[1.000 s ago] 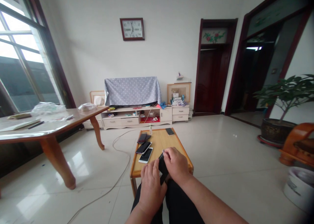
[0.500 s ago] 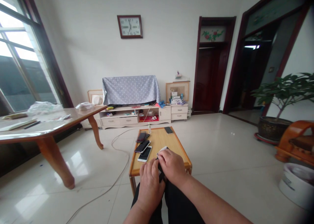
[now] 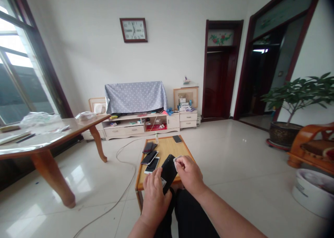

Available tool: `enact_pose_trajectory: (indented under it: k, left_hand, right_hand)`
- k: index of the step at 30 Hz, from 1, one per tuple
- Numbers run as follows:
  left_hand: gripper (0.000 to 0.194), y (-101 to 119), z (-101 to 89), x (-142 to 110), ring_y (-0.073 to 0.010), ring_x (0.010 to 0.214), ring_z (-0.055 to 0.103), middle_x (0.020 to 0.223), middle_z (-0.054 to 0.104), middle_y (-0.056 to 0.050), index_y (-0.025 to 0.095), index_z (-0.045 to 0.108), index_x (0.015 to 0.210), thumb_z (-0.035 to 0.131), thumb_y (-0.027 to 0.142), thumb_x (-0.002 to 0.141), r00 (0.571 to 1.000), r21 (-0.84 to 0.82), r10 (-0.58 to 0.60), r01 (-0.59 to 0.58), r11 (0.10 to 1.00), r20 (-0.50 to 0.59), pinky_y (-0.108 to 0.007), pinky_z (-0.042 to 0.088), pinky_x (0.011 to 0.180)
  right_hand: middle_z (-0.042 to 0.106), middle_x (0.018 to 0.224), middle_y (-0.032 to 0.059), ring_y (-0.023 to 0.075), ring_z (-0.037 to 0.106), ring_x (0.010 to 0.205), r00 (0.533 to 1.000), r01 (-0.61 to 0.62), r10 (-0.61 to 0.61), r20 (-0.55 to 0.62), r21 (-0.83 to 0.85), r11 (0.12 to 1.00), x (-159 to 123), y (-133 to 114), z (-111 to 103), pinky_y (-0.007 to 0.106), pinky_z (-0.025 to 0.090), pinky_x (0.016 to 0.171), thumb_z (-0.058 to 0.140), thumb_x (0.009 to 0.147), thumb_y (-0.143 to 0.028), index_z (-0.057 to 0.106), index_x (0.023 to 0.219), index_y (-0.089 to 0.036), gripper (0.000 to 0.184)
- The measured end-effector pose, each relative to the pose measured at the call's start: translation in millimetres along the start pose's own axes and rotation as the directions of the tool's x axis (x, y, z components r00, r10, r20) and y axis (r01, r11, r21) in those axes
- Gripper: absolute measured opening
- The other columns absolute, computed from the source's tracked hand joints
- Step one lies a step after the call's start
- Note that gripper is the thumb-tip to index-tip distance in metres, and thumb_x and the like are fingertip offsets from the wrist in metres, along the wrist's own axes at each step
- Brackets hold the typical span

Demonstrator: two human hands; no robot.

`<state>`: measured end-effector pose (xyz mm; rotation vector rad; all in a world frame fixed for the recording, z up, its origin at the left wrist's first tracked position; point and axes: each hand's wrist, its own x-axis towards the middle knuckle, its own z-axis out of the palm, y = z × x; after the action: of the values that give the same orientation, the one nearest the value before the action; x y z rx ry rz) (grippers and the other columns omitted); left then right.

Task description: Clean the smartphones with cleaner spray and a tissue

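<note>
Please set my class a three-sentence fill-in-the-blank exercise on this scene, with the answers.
The right hand pinches a small white piece while the left hand grips a ____ phone.
The low table is made of ____.
The wall clock hangs ____ the polka-dot cloth.

Missing words: black; wood; above.

Glossy black smartphone [image 3: 168, 172], smooth and reflective, above a honey-coloured varnished wooden low table [image 3: 169, 148].
Small white scrap [image 3: 177, 159] of thin film or paper, too small to tell which; slim white smartphone [image 3: 151, 165] with a shiny glass face; matt black cloth trousers [image 3: 193, 213]; polished cream ceramic floor tiles [image 3: 229, 154], bright with reflections; soft, matt grey-blue polka-dot cloth [image 3: 135, 97] with a faint woven texture.
</note>
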<state>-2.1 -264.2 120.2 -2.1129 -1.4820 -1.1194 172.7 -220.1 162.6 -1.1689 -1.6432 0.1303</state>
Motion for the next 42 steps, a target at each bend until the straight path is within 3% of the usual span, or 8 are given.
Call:
enact_pose_trajectory:
  k: [4,9,15,20,26,31,37,42]
  left_hand:
    - [0.066,8,4.9,0,-0.0319,0.129,0.05,0.134,0.057,-0.018,0.012,0.04,0.142,0.061,0.016,0.079,0.998,-0.014,0.059,-0.059,0.998,-0.016,-0.055,0.039,0.111]
    - [0.068,2,5.8,-1,-0.0324,0.127,0.053,0.132,0.059,-0.018,0.012,0.041,0.142,0.062,0.017,0.077,0.998,0.01,0.053,-0.053,0.999,-0.035,-0.054,0.041,0.109]
    - [0.071,6,5.1,2,-0.0337,0.129,0.05,0.136,0.056,-0.018,0.013,0.039,0.143,0.06,0.014,0.076,0.999,-0.017,0.053,-0.053,0.998,-0.013,-0.056,0.04,0.109]
    - [0.07,2,5.1,4,-0.0334,0.126,0.051,0.134,0.056,-0.018,0.013,0.039,0.142,0.064,0.019,0.077,1.0,-0.024,-0.002,0.001,1.0,-0.023,-0.055,0.042,0.108]
    - [0.075,-1,3.4,3,-0.0323,0.125,0.051,0.135,0.055,-0.015,0.016,0.039,0.143,0.063,0.013,0.072,0.996,-0.038,-0.09,0.09,0.995,0.005,-0.054,0.041,0.108]
    - [0.066,-4,7.2,4,-0.0323,0.126,0.051,0.134,0.055,-0.016,0.016,0.039,0.143,0.06,0.019,0.08,0.993,-0.066,-0.113,0.111,0.992,-0.021,-0.054,0.041,0.107]
    - [0.073,0,2.9,6,-0.0338,0.125,0.052,0.133,0.056,-0.016,0.017,0.042,0.141,0.062,0.013,0.071,0.992,-0.07,-0.123,0.123,0.99,0.006,-0.055,0.042,0.106]
    - [0.067,-1,5.2,4,-0.0323,0.125,0.052,0.134,0.056,-0.016,0.016,0.041,0.142,0.061,0.017,0.078,0.993,-0.065,-0.12,0.119,0.991,-0.011,-0.055,0.042,0.106]
  right_hand:
    - [0.064,0.097,0.0043,0.019,0.061,0.09,0.995,0.076,-0.083,-0.06,-0.12,0.99,10,-5,2,0.029,0.047,0.079,0.059,0.092,-0.021,0.068,0.088,-0.024,0.01]
    - [0.064,0.098,0.0047,0.022,0.058,0.095,0.957,0.288,-0.275,0.093,-0.183,0.94,-7,-10,8,0.034,0.046,0.084,0.061,0.093,-0.019,0.067,0.088,-0.025,0.01]
    - [0.063,0.092,0.0049,0.0228,0.056,0.094,0.99,0.121,-0.137,-0.041,-0.264,0.957,8,-8,5,0.034,0.044,0.082,0.061,0.094,-0.02,0.064,0.085,-0.023,0.01]
    - [0.062,0.088,0.0032,0.0217,0.056,0.088,0.942,0.324,-0.29,0.169,-0.231,0.917,-7,-15,11,0.034,0.042,0.08,0.059,0.097,-0.025,0.064,0.084,-0.024,0.014]
    - [0.063,0.091,0.0043,0.0213,0.057,0.091,0.995,0.092,-0.099,-0.021,-0.231,0.969,-6,-8,6,0.031,0.042,0.078,0.06,0.096,-0.022,0.064,0.089,-0.023,0.008]
    - [0.063,0.086,0.0014,0.0193,0.058,0.086,0.964,0.245,-0.223,0.148,-0.152,0.958,-26,-13,13,0.03,0.041,0.076,0.061,0.094,-0.022,0.061,0.082,-0.024,0.012]
    - [0.067,0.091,0.0023,0.0182,0.06,0.086,0.997,0.065,-0.07,-0.041,-0.111,0.992,-1,-4,4,0.028,0.043,0.076,0.057,0.096,-0.022,0.064,0.09,-0.024,0.009]
    - [0.066,0.083,-0.0001,0.0174,0.061,0.081,0.966,0.206,-0.192,0.171,-0.071,0.976,-26,-11,12,0.028,0.042,0.073,0.06,0.093,-0.02,0.061,0.081,-0.024,0.013]
